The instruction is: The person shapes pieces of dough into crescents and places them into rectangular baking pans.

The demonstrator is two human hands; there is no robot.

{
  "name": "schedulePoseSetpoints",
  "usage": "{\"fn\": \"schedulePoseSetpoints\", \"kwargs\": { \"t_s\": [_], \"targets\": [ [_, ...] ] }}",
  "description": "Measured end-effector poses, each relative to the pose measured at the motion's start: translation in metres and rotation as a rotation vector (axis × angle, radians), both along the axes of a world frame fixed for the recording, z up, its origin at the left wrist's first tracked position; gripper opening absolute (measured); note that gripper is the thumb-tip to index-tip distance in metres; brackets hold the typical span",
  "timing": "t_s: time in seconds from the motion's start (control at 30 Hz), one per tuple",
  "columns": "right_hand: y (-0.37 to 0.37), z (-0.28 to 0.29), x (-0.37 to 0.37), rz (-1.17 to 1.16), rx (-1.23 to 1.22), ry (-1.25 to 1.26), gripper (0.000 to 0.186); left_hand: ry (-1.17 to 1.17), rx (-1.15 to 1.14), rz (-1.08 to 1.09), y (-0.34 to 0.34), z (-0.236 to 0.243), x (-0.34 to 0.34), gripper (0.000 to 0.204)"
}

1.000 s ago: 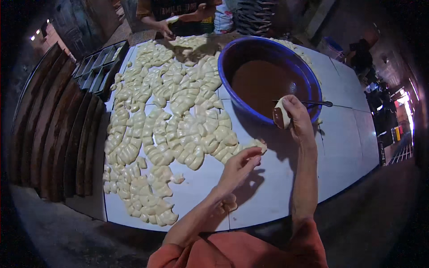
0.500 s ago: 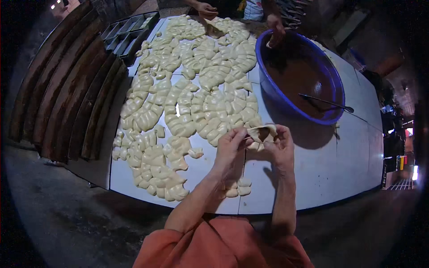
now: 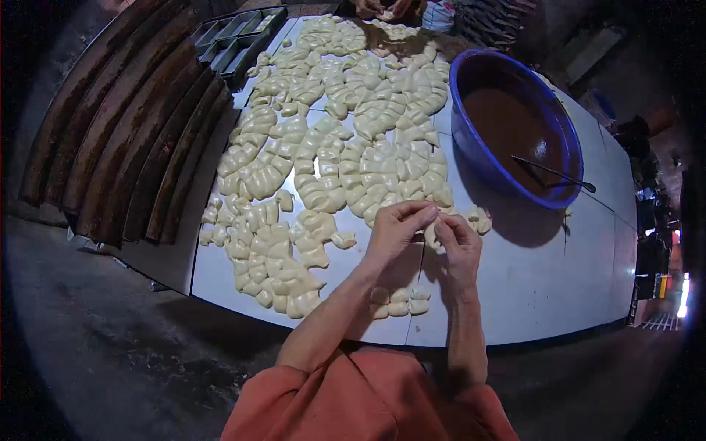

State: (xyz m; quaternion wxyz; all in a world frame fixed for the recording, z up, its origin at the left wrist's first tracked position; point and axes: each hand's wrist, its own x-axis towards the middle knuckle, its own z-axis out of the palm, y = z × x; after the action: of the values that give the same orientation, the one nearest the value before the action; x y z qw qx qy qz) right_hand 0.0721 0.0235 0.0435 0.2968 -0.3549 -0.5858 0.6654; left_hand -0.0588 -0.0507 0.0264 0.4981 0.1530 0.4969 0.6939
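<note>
In front of me, over the near middle of the table, my left hand (image 3: 399, 231) and my right hand (image 3: 462, 250) pinch a small piece of pale dough (image 3: 432, 235) between thumbs and fingertips. My fingers hide much of it. Many glossy, pale dough pieces (image 3: 375, 173) lie packed together across the table's left and middle. Below my wrists sits a small cluster of dough pieces (image 3: 398, 302). Beyond my right hand is a large purple-blue basin (image 3: 460, 128) of smooth brown filling (image 3: 507, 121), with a dark, long-handled utensil (image 3: 551, 173) resting across its near side.
The white table (image 3: 529, 294) extends to the right. Long brown curved boards or trays (image 3: 121, 140) are stacked at the left edge. Metal molds (image 3: 239, 44) stand at the far left corner. Another person's hands (image 3: 382, 7) work with a pale piece at the far edge.
The open dough wrapper with brown filling inside is now folded and pinched between my fingertips. The other person's hands have left the basin and come together at the far edge. My view has shifted slightly.
</note>
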Motion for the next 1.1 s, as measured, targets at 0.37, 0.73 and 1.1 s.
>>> {"fn": "schedulePoseSetpoints", "kwargs": {
  "t_s": [0.37, 0.73, 1.1],
  "targets": [
    [-0.021, -0.009, -0.008, -0.199, 0.313, 0.209, 0.017, 0.041, 0.123, -0.143, -0.011, 0.006, 0.003, 0.023],
    [-0.001, -0.047, 0.025, -0.167, 0.549, -0.122, 0.024, 0.227, 0.062, -0.151, -0.019, 0.002, 0.030, 0.024],
    [-0.015, -0.015, 0.133, 0.181, -0.043, -0.166, 0.023, 0.319, -0.176, -0.263, -0.058, -0.007, 0.048, 0.057]
  ]
}}
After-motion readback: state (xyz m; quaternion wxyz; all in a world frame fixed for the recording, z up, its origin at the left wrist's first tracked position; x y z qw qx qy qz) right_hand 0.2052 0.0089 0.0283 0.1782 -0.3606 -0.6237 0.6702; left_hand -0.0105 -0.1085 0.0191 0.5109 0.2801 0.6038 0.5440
